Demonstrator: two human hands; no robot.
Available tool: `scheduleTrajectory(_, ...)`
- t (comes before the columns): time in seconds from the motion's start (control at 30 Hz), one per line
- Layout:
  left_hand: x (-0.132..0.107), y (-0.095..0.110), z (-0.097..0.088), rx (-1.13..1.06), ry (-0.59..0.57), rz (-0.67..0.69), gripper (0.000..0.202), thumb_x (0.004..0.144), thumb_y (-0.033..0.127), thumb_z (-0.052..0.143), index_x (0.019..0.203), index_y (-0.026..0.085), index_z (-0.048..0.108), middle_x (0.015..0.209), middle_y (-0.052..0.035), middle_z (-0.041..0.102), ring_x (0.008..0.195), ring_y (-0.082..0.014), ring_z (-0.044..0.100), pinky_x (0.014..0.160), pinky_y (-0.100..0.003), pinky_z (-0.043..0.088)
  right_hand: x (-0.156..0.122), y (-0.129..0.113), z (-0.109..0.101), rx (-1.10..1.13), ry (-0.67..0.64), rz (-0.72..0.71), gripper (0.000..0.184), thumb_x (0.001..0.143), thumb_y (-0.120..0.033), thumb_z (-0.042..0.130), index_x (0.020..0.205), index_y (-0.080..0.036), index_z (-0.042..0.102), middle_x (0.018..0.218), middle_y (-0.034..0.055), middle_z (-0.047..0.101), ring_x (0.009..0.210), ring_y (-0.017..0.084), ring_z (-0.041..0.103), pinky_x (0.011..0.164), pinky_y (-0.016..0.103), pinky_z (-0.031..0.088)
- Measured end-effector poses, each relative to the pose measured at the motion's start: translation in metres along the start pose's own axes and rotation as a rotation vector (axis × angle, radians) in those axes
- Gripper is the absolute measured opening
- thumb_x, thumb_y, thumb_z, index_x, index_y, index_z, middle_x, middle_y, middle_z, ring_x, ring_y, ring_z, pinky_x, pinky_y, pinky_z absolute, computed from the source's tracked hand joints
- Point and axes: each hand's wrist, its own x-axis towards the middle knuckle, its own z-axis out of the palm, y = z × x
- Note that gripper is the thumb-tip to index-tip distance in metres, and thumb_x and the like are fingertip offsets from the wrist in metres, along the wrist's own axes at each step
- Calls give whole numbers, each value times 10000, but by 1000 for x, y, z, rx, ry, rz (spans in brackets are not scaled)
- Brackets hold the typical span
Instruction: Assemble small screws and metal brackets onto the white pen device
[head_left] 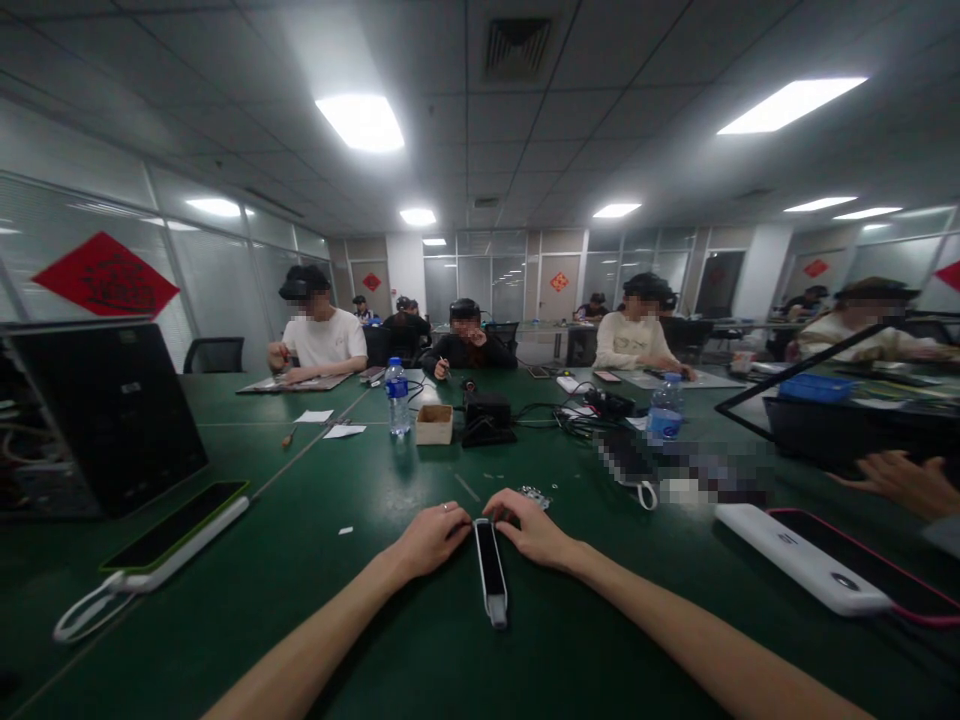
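A slim oblong device (491, 565) with a black face and a pale rim lies on the green table between my hands, its grey narrow end toward me. My left hand (435, 537) is curled, with a ring on one finger; its fingertips meet the device's far left corner. From the other side, my right hand (531, 528) bends thumb and fingers in a pinch at the far right corner. Whether anything small sits between the fingertips is too fine to make out. Just behind my right hand is a small heap of shiny bits (534, 495).
A small cardboard box (433, 428), a water bottle (397, 400) and a black stand (487, 415) stand ahead. To the left lie a green-edged phone (180, 525) and a black computer case (105, 410). A white power bank (799, 555) lies right, near another person's hand (904, 485).
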Motion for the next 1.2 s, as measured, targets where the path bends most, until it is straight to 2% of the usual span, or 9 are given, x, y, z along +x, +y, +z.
scheduleTrajectory(0.2,0,3,-1,8,7,4,191,924,256,436,974,195,610,921,-32,612,814,-149,580,727,-246,438,-1,-3,-1,3,2,-21,208,796,-61,538,965,-165,602,972,43,585,841,146,586,763,292,515)
scheduleTrajectory(0.4,1,5,-1,34,11,-5,186,911,260,441,943,193,612,909,-37,617,792,-152,578,715,-250,435,-1,1,-4,-143,3,-143,173,809,-106,544,964,-163,597,981,53,584,870,156,566,788,302,492)
scheduleTrajectory(0.5,2,5,-2,51,15,-9,180,905,262,443,933,195,608,896,-33,619,784,-150,576,704,-248,430,1,11,-20,-264,56,-111,179,816,-127,542,983,-155,598,989,62,595,900,166,563,818,313,468)
scheduleTrajectory(0.63,2,6,-3,61,-10,-15,188,900,267,441,921,197,615,878,-31,621,770,-151,573,690,-251,427,-1,37,-49,-449,151,16,174,842,-142,507,982,-133,609,1012,83,610,934,181,559,859,341,430)
scheduleTrajectory(0.77,3,7,-5,53,-14,-25,199,896,276,444,920,195,623,874,-32,626,767,-152,572,696,-256,431,-8,57,-65,-548,69,95,176,855,-250,543,952,-135,634,952,80,625,896,185,558,827,331,418)
scheduleTrajectory(0.93,2,12,-9,33,-30,-39,208,897,286,447,939,196,629,895,-35,631,776,-156,576,695,-262,437,-8,55,-59,-602,11,93,232,855,-370,552,843,-156,639,829,51,621,792,171,544,742,295,399)
scheduleTrajectory(1.1,2,13,-11,43,-34,-41,202,894,277,453,938,194,632,882,-36,630,772,-157,576,693,-260,434,-2,53,-47,-674,12,96,130,827,-247,559,768,-154,628,775,51,618,752,166,539,715,275,383)
scheduleTrajectory(1.2,2,11,-9,47,-26,-28,204,897,277,451,939,191,630,876,-35,626,766,-154,574,687,-256,430,-1,53,-46,-694,10,113,109,811,-223,560,758,-155,628,768,50,621,753,168,542,723,277,379)
